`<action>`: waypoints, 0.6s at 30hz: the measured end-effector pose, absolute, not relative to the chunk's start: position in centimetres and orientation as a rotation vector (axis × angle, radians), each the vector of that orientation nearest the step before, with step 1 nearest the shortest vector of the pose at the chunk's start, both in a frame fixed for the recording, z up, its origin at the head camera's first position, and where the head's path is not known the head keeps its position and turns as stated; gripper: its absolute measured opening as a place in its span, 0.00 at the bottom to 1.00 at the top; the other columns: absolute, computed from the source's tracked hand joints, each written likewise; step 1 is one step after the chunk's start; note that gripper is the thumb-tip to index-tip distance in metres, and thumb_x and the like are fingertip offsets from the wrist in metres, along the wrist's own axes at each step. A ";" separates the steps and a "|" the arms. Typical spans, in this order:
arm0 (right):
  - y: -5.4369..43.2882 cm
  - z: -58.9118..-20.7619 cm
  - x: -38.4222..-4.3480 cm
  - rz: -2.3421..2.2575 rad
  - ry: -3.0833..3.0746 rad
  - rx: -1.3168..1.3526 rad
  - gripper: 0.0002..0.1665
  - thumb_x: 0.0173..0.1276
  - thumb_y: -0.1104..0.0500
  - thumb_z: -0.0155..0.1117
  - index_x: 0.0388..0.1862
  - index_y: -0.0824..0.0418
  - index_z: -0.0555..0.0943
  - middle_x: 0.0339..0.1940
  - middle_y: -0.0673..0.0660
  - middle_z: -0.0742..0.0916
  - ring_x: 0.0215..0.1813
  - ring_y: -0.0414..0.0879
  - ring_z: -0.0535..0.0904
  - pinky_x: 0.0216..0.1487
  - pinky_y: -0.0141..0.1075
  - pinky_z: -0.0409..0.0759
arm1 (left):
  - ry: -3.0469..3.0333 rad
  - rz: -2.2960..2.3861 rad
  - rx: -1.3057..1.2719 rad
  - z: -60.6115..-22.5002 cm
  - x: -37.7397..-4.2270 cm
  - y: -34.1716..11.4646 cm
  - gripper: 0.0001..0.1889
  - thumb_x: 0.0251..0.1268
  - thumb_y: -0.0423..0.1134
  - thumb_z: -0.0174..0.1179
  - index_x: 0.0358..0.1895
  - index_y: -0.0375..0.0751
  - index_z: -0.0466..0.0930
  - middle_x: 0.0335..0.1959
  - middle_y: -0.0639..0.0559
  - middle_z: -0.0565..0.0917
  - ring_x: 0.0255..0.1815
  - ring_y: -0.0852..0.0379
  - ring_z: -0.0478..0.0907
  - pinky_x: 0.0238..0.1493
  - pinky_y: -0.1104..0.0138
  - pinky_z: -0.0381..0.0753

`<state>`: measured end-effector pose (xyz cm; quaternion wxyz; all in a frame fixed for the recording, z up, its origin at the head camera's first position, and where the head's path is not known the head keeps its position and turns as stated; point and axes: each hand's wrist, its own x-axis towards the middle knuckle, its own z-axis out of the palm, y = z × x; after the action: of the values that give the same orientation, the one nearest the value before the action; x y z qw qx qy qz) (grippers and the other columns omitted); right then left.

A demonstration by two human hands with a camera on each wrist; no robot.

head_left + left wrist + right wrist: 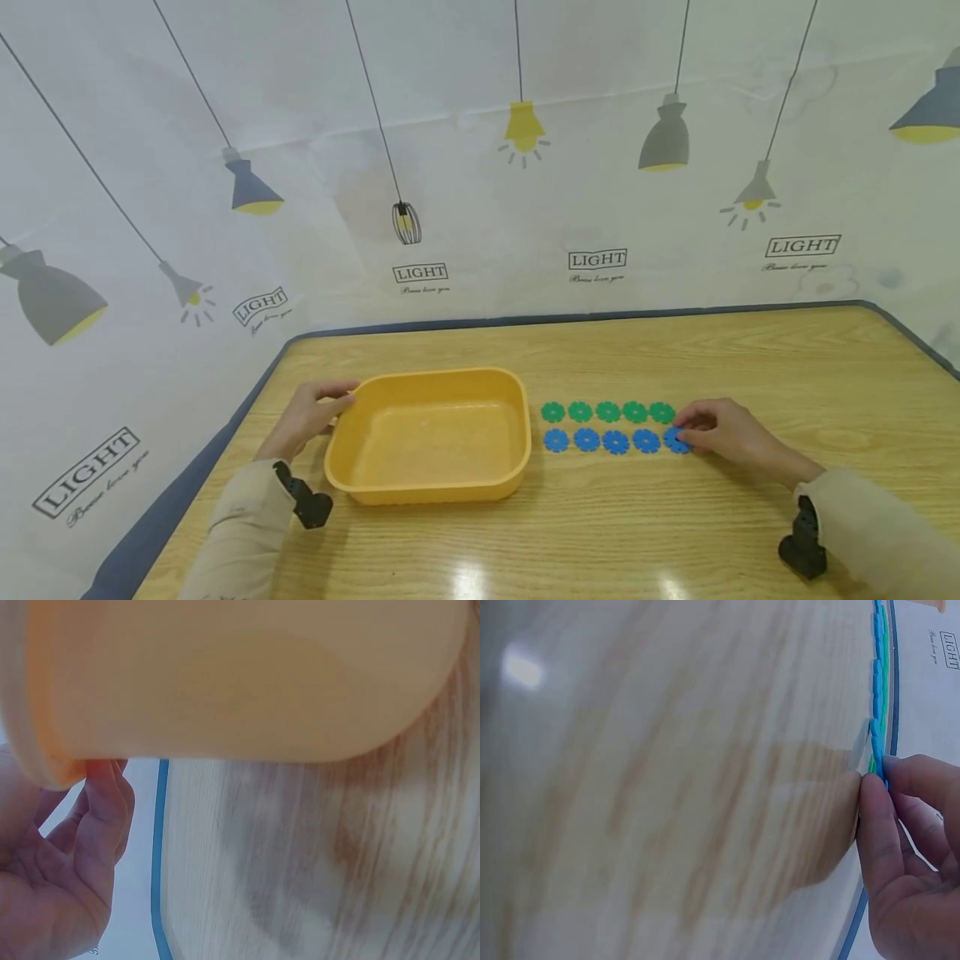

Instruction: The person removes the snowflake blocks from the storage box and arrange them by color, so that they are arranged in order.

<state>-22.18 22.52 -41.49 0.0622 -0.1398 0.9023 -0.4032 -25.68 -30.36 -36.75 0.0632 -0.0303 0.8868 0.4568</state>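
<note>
At the left of the table, a yellow plastic tub (431, 491) stands with its inside bare. My left hand (311, 414) grips its left rim, thumb at the edge and fingers against the wall, as the left wrist view shows too. Right of the tub lie two rows of flower-shaped plastic discs: green discs (608, 412) behind, blue discs (616, 442) in front. My right hand (729, 432) pinches the blue disc (675, 442) at the right end of the front row between thumb and fingertips. That disc appears tilted against its neighbour in the right wrist view.
The wood-grain table (570, 533) has a dark blue edge along the back and sides. Behind it hangs a white wall covering (465, 167) printed with lamps. A dark wrist camera (311, 506) sits on my left sleeve, another camera (804, 546) on my right.
</note>
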 end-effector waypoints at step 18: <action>22.3 -41.1 -22.1 -1.207 2.719 -0.384 0.09 0.57 0.64 0.62 0.36 0.69 0.78 0.28 0.54 0.79 0.29 0.43 0.73 0.24 0.32 0.74 | 2.691 1.343 -0.144 -36.8 -25.9 -30.2 0.20 0.63 0.39 0.52 0.57 0.34 0.70 0.46 0.40 0.75 0.42 0.51 0.73 0.33 0.65 0.77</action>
<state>-22.06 22.27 -41.11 0.0711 -0.1276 0.9041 -0.4016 -25.92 -30.24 -36.85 0.0651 -0.0478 0.8918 0.4451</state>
